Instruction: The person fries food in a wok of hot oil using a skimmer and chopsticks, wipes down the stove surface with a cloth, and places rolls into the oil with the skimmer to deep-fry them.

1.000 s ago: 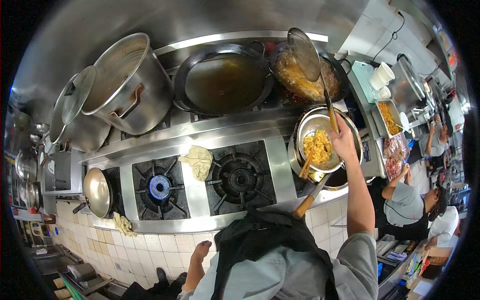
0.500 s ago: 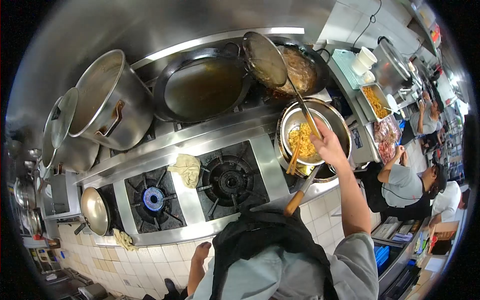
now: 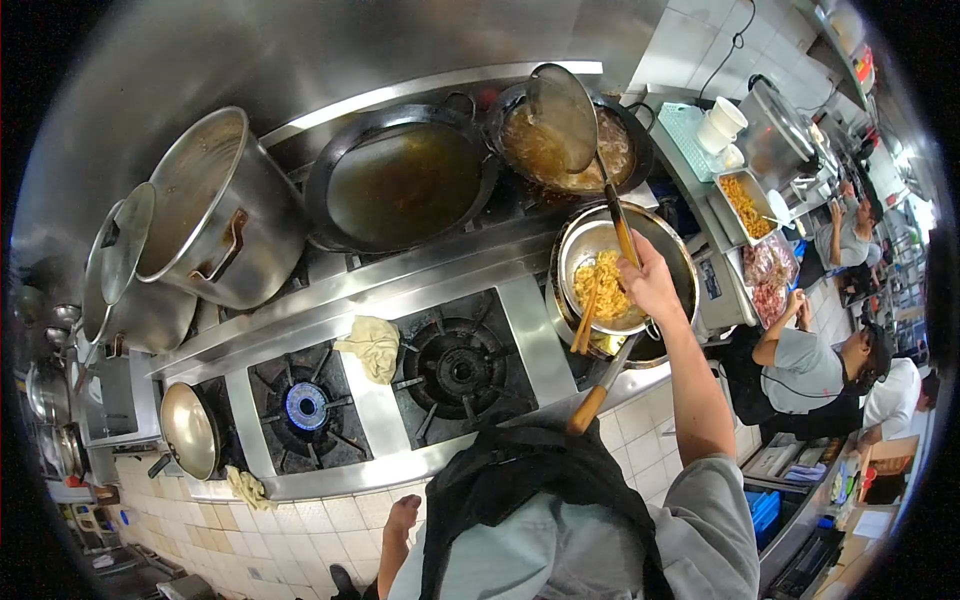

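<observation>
Strainer (image 3: 570, 122) gripped by handle (image 3: 624, 228) in right hand (image 3: 648, 282) and positioned over right rear wok (image 3: 640, 155). Yellow food (image 3: 606, 287) contained in metal bowl (image 3: 584, 245) near right hand; chopsticks (image 3: 584, 322) rested over bowl rim. Left hand (image 3: 402, 513) held low beside apron (image 3: 520, 470). One burner (image 3: 306, 406) lit with blue flame; cloth (image 3: 371, 348) laid on steel divider (image 3: 384, 412) beside it.

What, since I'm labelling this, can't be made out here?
Head view, handle end of the skimmer: hidden by the right hand.
Head view, bottom of the tall pot: hidden by its near wall.
Head view, floor of the bowl: partly under yellow food.
Head view, what the distant worker handles: too small.
</observation>
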A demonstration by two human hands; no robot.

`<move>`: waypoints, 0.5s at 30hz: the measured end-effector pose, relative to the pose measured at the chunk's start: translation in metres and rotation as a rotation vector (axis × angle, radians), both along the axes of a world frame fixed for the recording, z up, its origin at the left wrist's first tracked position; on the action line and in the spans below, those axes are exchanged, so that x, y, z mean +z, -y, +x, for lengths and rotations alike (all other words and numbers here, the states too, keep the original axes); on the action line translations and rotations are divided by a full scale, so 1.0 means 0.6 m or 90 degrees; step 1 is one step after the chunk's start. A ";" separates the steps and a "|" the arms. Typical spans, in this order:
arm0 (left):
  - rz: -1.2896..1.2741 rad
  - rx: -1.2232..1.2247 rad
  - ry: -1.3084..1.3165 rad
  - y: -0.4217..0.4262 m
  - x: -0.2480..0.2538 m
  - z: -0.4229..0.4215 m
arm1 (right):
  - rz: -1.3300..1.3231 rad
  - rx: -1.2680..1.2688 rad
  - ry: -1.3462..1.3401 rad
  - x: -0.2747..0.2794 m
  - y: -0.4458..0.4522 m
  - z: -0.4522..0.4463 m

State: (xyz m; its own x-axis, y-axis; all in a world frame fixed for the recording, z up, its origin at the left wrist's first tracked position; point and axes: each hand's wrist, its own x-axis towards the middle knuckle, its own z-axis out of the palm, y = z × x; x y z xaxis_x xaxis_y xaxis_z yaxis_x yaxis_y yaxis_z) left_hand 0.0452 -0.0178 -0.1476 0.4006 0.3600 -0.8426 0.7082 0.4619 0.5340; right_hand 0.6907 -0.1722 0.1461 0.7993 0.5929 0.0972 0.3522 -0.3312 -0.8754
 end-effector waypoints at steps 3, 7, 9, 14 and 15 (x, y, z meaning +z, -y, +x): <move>0.004 0.002 0.000 0.000 0.007 0.007 | 0.013 -0.057 0.007 0.002 0.010 0.007; -0.003 0.003 -0.011 -0.002 -0.006 -0.001 | -0.008 -0.061 0.076 0.016 0.028 0.031; 0.003 0.009 -0.047 -0.005 -0.022 -0.007 | 0.008 -0.072 0.123 0.011 0.034 0.045; 0.029 -0.080 -0.061 -0.021 0.028 0.006 | 0.041 -0.140 -0.038 0.038 0.037 0.042; 0.019 -0.127 -0.058 -0.027 0.027 0.005 | 0.061 -0.153 -0.046 0.034 0.037 0.048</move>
State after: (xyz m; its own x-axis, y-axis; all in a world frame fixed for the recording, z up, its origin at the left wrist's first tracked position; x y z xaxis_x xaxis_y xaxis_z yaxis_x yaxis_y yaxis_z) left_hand 0.0479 -0.0017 -0.1311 0.3896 0.3062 -0.8686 0.8296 0.2929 0.4753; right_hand 0.7194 -0.1945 0.1665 0.9233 0.3755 0.0805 0.2081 -0.3129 -0.9267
